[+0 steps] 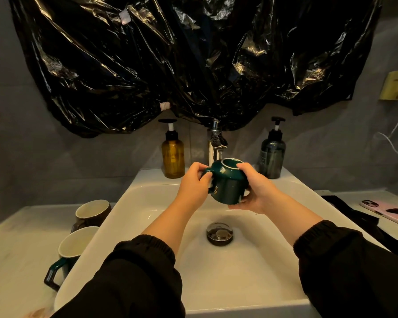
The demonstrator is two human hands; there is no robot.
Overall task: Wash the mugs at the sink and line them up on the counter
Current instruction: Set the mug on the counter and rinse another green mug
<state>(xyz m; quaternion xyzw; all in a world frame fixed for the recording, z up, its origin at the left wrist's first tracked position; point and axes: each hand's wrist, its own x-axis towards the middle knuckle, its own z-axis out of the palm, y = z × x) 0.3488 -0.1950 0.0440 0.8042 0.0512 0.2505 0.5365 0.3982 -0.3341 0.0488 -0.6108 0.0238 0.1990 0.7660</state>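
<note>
- Dark grey walls and a shiny black plastic sheet (147, 65) sit above a white counter (21, 237); on its left side stand a brown mug (91, 213) and, nearer, a second green mug (72, 246), both mouth up and close together.
- Next comes the sink (239, 271); an amber bottle (173, 157) stands on its back edge, just left of the tap (214, 143).
- Left hand (193, 184): fingers curled round the handle of the held mug (228, 187); that mug is over the sink, right under the tap, bottom up and tipped.
- Right hand (255, 189): wrapped round the mug's side, one finger on the bottom ring.
- A thin stream seems to hit the bottom, so this looks like rinsing; turn the mug slowly so water reaches every side, then the inside; grip firmly, because wet mugs slip; keep it low over the sink.
- On the right stand a dark bottle (271, 157) and, further over, a phone (386, 212); keep splashes away from the phone.
</note>
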